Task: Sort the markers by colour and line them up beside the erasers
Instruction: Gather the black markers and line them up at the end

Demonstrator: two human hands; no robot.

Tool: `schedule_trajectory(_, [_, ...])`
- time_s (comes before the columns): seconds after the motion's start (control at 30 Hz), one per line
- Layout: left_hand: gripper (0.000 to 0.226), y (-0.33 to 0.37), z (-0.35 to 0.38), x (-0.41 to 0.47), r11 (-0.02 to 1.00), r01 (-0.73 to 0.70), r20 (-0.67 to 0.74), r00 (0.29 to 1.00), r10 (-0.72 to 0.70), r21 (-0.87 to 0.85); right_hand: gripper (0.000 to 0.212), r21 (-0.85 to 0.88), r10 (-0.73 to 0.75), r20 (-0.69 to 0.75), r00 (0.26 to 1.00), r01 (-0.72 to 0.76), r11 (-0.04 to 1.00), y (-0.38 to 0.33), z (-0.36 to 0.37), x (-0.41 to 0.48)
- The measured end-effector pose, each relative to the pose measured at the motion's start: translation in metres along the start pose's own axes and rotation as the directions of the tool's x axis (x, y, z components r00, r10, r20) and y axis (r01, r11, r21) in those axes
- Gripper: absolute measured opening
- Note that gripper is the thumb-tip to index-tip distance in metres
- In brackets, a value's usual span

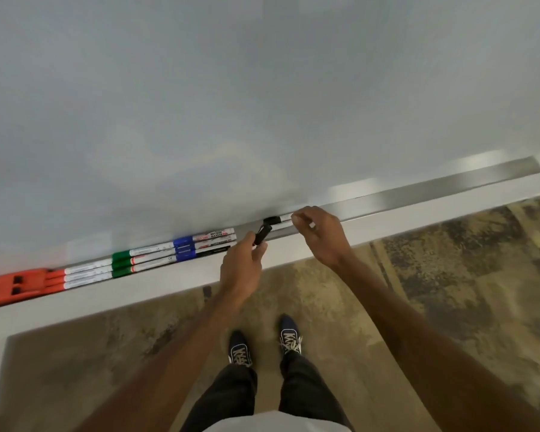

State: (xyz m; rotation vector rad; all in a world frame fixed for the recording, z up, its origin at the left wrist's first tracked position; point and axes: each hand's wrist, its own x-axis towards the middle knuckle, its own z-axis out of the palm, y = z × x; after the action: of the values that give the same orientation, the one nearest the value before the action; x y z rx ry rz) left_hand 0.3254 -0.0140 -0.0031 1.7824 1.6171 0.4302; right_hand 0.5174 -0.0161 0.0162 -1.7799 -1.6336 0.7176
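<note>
1. Head view: a long metal tray (418, 194) ran along the foot of a white wall board (262, 88), and orange plastic erasers (13, 285) lay at its left end.
2. Just right of the erasers, red-capped markers (81, 272), green-capped markers (120, 263) and blue-capped markers (184, 247) lay end to end in three rows.
3. The left hand (242, 269) pinched a tilted black marker (260, 236) over the tray, right of the blue group.
4. The right hand (321, 235), fingers curled, pinched the barrel of a black-capped white marker (278, 219) lying in the tray against the board.
</note>
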Motion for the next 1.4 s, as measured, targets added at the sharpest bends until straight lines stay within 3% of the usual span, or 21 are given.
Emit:
schedule_trajectory(0.07, [0.026,0.000,0.005,-0.003,0.943,0.161,0.044,0.987,-0.155,-0.291,0.018,-0.271,-0.065,0.077,0.995,0.083,0.959,0.021,0.006,0.011])
schedule_trajectory(0.1, [0.025,0.000,0.007,-0.005,0.862,0.232,0.082,0.972,-0.219,-0.451,0.021,-0.360,-0.093,0.137,0.986,0.137,0.923,0.030,0.009,0.016])
schedule_trajectory(0.2, [0.024,0.003,0.011,-0.012,0.488,0.366,0.197,0.911,-0.363,-0.792,0.027,-0.480,-0.185,0.286,0.940,0.307,0.822,0.042,0.020,0.024])
schedule_trajectory(0.37, [0.018,0.003,0.014,-0.021,0.183,0.400,0.300,0.861,-0.412,-0.898,0.039,-0.606,-0.206,0.370,0.906,0.404,0.685,0.047,0.032,0.033])
schedule_trajectory(0.5, [0.024,0.003,0.019,-0.023,0.036,0.411,0.359,0.832,-0.422,-0.911,0.038,-0.619,-0.217,0.407,0.887,0.443,0.648,0.050,0.034,0.036])
schedule_trajectory(0.63, [0.029,0.001,0.024,-0.021,-0.040,0.412,0.387,0.813,-0.436,-0.910,0.027,-0.497,-0.281,0.316,0.906,0.411,0.764,0.039,0.032,0.029])
schedule_trajectory(0.77, [0.031,0.003,0.022,-0.018,-0.085,0.422,0.413,0.793,-0.447,-0.903,0.025,-0.147,-0.181,0.343,0.921,0.244,0.959,0.014,0.022,0.012])
schedule_trajectory(0.83, [0.031,0.001,0.017,-0.018,-0.071,0.442,0.423,0.784,-0.454,-0.894,0.017,-0.037,-0.129,0.374,0.919,0.153,0.987,0.008,0.012,0.012])
schedule_trajectory(0.9, [0.030,-0.004,0.012,-0.016,0.022,0.454,0.391,0.790,-0.472,-0.891,0.013,0.069,-0.082,0.392,0.916,0.060,0.996,0.007,0.003,0.015])
schedule_trajectory(0.97, [0.028,-0.007,0.010,-0.014,0.235,0.458,0.292,0.809,-0.510,-0.857,0.015,0.051,-0.044,0.446,0.894,0.024,0.998,0.007,-0.004,0.019])
schedule_trajectory(1.0, [0.027,-0.007,0.011,-0.013,0.397,0.455,0.221,0.832,-0.509,-0.797,0.019,0.002,-0.029,0.495,0.868,0.032,1.000,0.006,-0.006,0.021])
schedule_trajectory(1.07, [0.029,-0.005,0.012,-0.014,0.723,0.391,0.120,0.910,-0.398,-0.570,0.029,-0.081,0.005,0.596,0.803,0.054,0.995,0.003,-0.008,0.023])
schedule_trajectory(1.13, [0.029,-0.002,0.013,-0.015,0.885,0.294,0.179,0.953,-0.244,-0.361,0.029,-0.061,0.011,0.639,0.769,0.036,0.997,-0.002,-0.008,0.023])
schedule_trajectory(1.3, [0.025,-0.004,0.009,-0.017,0.981,0.105,0.367,0.930,-0.037,-0.165,0.031,0.152,0.028,0.611,0.791,-0.152,0.977,-0.007,-0.009,0.022])
schedule_trajectory(1.4, [0.022,-0.004,0.012,-0.017,0.920,0.210,0.412,0.909,-0.060,-0.331,0.026,0.176,-0.005,0.587,0.809,-0.122,0.977,-0.007,-0.002,0.022])
